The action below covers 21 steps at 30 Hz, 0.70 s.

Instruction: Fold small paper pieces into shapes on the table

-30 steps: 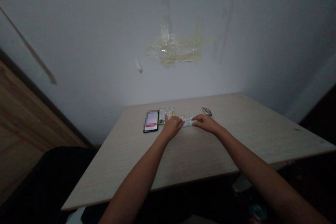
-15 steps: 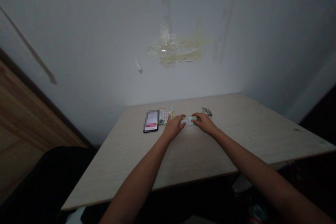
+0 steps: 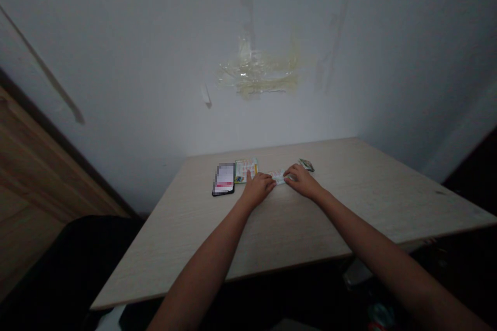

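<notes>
Between my hands, a small folded printed paper [image 3: 278, 177] with light, colourful print lies on the table. My left hand [image 3: 257, 189] has its fingers pressed on the paper's left end, the thumb pointing away toward a printed sheet [image 3: 244, 169] with a yellow and green edge. At the right end, my right hand [image 3: 303, 181] pinches the paper between thumb and fingers. Parts of the folded paper are hidden under the fingertips.
A phone [image 3: 223, 180] with a lit, partly blurred screen lies left of the printed sheet. Behind my right hand is a small dark-and-green packet [image 3: 306, 165]. The pale wooden table [image 3: 186, 227] meets a wall [image 3: 155, 88] with peeling tape [image 3: 260, 75].
The paper between my hands now looks narrower than a second ago. My left hand has shifted slightly right, and its fingers have moved from the paper's far edge to its top.
</notes>
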Motion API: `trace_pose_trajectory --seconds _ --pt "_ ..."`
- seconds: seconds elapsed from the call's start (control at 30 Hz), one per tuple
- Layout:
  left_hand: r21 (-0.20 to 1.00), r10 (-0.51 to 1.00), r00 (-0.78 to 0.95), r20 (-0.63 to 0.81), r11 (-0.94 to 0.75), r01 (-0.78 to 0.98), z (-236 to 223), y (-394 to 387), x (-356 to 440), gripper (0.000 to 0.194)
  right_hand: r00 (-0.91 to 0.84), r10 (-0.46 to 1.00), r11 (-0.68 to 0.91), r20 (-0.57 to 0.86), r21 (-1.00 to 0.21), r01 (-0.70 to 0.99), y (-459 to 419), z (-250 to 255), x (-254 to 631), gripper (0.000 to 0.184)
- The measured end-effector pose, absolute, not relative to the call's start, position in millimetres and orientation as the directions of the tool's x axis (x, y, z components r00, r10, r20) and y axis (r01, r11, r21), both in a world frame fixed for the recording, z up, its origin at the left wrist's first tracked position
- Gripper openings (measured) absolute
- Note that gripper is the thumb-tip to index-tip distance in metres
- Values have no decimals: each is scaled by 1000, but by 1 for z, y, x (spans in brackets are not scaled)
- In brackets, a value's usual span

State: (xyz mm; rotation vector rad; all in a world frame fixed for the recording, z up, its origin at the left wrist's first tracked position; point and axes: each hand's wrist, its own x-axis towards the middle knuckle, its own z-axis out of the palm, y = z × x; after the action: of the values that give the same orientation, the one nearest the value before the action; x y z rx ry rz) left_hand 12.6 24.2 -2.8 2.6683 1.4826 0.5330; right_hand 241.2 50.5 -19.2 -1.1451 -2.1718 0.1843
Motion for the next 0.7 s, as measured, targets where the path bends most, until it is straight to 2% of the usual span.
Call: trace_pose_trajectory --seconds 0.13,0.47,0.7 --pt "213 846 464 262 -520 827 -7 26 11 31 -445 748 650 492 -409 640 47 -18 241 19" --pt "266 852 463 243 -518 813 -1 23 13 35 -440 779 610 446 -377 697 53 -27 242 23" --pt "309 783 586 208 -621 720 4 17 16 36 -432 798 580 419 -342 739 57 -27 245 28"
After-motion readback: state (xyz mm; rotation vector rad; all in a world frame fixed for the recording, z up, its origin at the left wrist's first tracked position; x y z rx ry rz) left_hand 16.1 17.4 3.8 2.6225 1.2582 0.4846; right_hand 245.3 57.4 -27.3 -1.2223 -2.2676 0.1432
